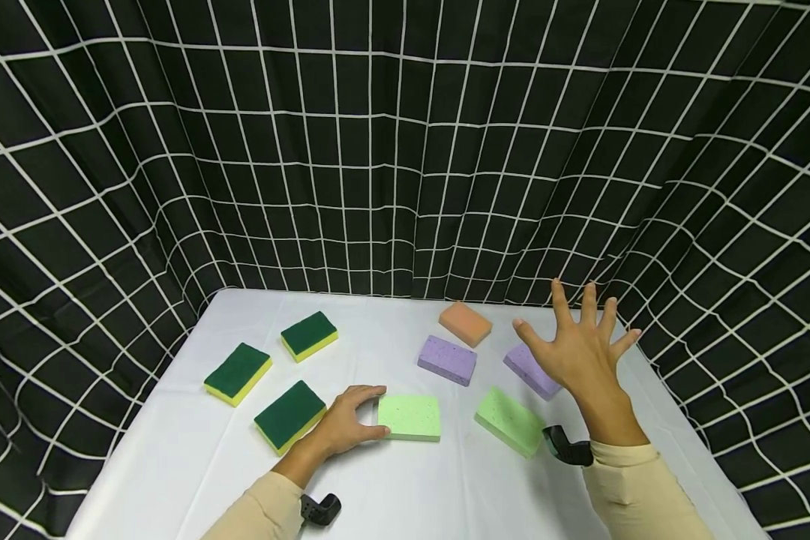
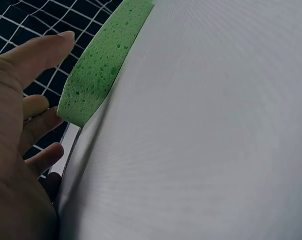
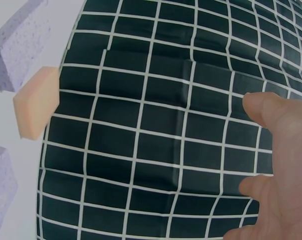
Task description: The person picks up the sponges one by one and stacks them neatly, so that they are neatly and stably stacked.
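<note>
My left hand [image 1: 340, 426] spread about left end of green sponge [image 1: 409, 418], lower centre; contact unclear. Closing unevenly could skew it. My right hand [image 1: 582, 360] splayed, right of frame; dropping carelessly might knock purple sponge [image 1: 530, 373].

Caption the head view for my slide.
Left grip at a light green sponge, right grip spread above the white table.

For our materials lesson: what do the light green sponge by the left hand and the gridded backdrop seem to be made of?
Sponge: probably cellulose or foam, matt, judging by its many open pores.
Backdrop: apparently cloth, dull black with white lines, since it hangs in soft folds; exact fibre unclear.
</note>
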`<state>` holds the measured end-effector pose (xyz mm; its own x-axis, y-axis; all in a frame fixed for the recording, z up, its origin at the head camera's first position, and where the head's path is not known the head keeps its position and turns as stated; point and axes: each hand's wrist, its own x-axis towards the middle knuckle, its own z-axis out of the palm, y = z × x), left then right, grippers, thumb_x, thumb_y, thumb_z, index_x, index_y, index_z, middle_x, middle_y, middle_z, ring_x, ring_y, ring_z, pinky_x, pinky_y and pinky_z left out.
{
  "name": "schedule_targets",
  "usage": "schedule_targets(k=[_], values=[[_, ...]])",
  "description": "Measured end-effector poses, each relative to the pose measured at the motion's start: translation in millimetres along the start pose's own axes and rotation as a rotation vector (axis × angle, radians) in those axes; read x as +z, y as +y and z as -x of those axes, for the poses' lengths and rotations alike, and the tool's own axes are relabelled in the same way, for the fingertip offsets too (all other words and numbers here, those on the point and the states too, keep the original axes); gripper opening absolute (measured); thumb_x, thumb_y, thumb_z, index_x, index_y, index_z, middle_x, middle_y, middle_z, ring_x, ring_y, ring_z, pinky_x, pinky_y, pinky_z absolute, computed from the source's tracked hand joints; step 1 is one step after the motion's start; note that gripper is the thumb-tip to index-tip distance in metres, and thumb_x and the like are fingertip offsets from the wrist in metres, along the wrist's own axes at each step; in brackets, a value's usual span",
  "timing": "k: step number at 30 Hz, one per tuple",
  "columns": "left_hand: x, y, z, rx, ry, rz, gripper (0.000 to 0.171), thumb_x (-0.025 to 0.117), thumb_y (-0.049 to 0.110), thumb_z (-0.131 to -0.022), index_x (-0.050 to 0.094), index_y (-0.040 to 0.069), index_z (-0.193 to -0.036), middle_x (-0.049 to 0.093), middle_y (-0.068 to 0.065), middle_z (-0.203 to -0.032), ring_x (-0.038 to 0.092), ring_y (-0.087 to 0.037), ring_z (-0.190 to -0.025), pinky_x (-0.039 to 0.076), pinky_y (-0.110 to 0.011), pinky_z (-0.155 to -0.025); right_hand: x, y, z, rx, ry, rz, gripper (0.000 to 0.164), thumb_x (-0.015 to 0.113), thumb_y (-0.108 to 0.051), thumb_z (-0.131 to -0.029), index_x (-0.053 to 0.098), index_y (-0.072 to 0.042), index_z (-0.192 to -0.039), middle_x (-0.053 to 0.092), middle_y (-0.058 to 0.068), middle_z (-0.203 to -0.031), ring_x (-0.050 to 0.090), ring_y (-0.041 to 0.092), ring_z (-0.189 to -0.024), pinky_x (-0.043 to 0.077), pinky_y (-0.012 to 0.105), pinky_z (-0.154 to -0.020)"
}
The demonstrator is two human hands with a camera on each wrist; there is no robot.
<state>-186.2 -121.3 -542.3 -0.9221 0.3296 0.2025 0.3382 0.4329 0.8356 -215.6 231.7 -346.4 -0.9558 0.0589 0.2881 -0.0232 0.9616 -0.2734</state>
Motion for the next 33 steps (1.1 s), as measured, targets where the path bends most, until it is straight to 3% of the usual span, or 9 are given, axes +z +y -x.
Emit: schedule_targets(k=[10, 18, 25, 28, 33], values=[[2.8, -2.7, -2.1, 0.01, 0.001, -0.1, 0.063, 0.084, 0.033, -0.075, 0.062, 0.008, -0.128, 0.056, -0.003, -0.129, 0.046, -0.026, -0.125, 0.035, -0.046, -0.102, -8.4, -1.0, 3.8, -0.026, 0.04, 0.01, 0.095, 0.043, -0.074, -0.085, 0.009, -0.022, -0.156, -0.005, 0.029, -0.155, -0.016, 0.05, -0.137, -0.017, 0.075, -0.09], [4.3, -5.0, -0.6, -0.004, 0.011, -0.115, 0.064, 0.083, 0.038, -0.074, 0.063, 0.009, -0.128, 0.056, -0.005, -0.129, 0.046, -0.03, -0.124, 0.035, -0.05, -0.102, -26.7, -3.7, 12.0, -0.129, 0.12, -0.037, 0.09, 0.057, -0.062, -0.085, 0.017, -0.022, -0.156, 0.003, 0.027, -0.156, -0.007, 0.05, -0.139, -0.008, 0.076, -0.094], [2.9, -4.4, 0.5, -0.029, -0.005, -0.112, 0.065, 0.082, 0.04, -0.075, 0.061, 0.011, -0.129, 0.055, -0.003, -0.131, 0.044, -0.029, -0.126, 0.034, -0.048, -0.103, -44.0, -7.3, 21.3, -0.355, 0.285, -0.281, 0.084, 0.075, -0.038, -0.078, 0.038, -0.014, -0.149, 0.024, 0.019, -0.154, 0.016, 0.044, -0.137, 0.01, 0.071, -0.099], [2.2, -3.9, 1.3, -0.035, -0.005, -0.106, 0.066, 0.082, 0.041, -0.074, 0.061, 0.011, -0.13, 0.055, -0.004, -0.131, 0.044, -0.029, -0.126, 0.034, -0.048, -0.103, -53.3, -8.6, 24.3, -0.493, 0.386, -0.4, 0.078, 0.074, -0.044, -0.079, 0.047, -0.008, -0.143, 0.038, 0.017, -0.147, 0.029, 0.04, -0.131, 0.022, 0.058, -0.101], [3.1, -4.1, 1.1, -0.038, -0.009, -0.099, 0.067, 0.082, 0.04, -0.074, 0.061, 0.011, -0.13, 0.055, -0.004, -0.131, 0.044, -0.029, -0.126, 0.033, -0.048, -0.104, -71.9, -17.8, 32.9, -0.7, 0.508, -0.602, 0.081, 0.067, -0.055, -0.084, 0.053, 0.01, -0.128, 0.052, 0.028, -0.128, 0.043, 0.029, -0.121, 0.03, 0.032, -0.098]])
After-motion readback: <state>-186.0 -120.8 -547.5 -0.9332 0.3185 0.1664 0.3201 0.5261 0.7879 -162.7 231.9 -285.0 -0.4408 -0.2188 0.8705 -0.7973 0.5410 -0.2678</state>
